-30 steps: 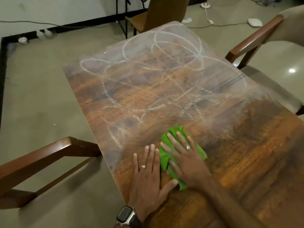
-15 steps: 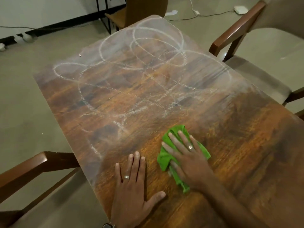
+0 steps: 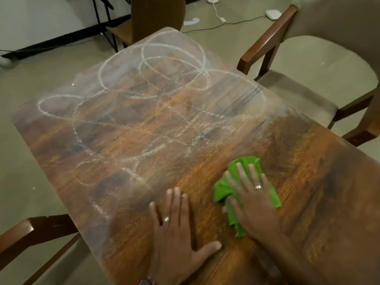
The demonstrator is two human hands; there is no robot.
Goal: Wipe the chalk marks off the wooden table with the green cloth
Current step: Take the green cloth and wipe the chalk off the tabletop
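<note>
A crumpled green cloth (image 3: 222, 190) lies on the wooden table (image 3: 308, 177) near its front middle. My right hand (image 3: 253, 196) presses flat on the cloth with spread, straight fingers. My left hand (image 3: 174, 233) rests palm down on the bare wood just left of the cloth, fingers straight. White chalk marks (image 3: 156, 112) loop and scribble over the far and left parts of the table; the wood around the hands looks darker and free of lines. A small chalk bit (image 3: 73, 84) lies near the far left edge.
An upholstered armchair (image 3: 320, 83) stands close at the table's right side. Another chair's wooden arm (image 3: 30, 229) sits at the lower left. A wooden chair (image 3: 152, 15) stands past the far end. Cables and white plugs (image 3: 222, 19) lie on the floor.
My right hand has slid the green cloth to the right across the near part of the table. The left hand stays planted flat. The camera view has shifted left.
</note>
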